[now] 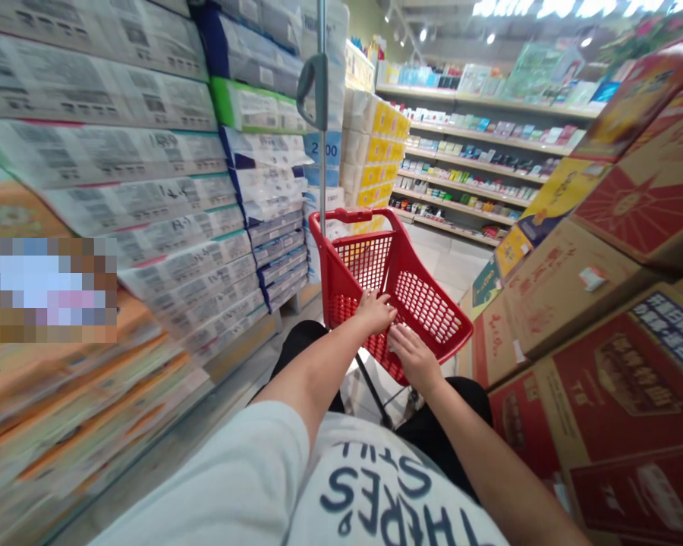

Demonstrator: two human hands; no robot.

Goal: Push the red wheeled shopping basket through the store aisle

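Observation:
In front of my knees stands a red plastic shopping basket cart (426,303) with perforated walls. My left hand (376,309) is over the basket, palm down, with its fingers stretched forward and a little apart. Close beside it, slightly nearer to me, is my right hand (413,350), fingers extended toward the left one. I see nothing held in either hand. Whether the fingertips touch the basket cannot be made out. A thin metal pole (322,167) with a grey loop handle (314,92) rises at the basket's left corner.
Stacked paper-wrapped packs (148,152) line the left side, with orange packs (91,394) nearer. Yellow-and-white packs (384,144) stand behind the cart. Red and brown cartons (631,364) pile up closely on the right. Shelves of small boxes (478,144) cross the back.

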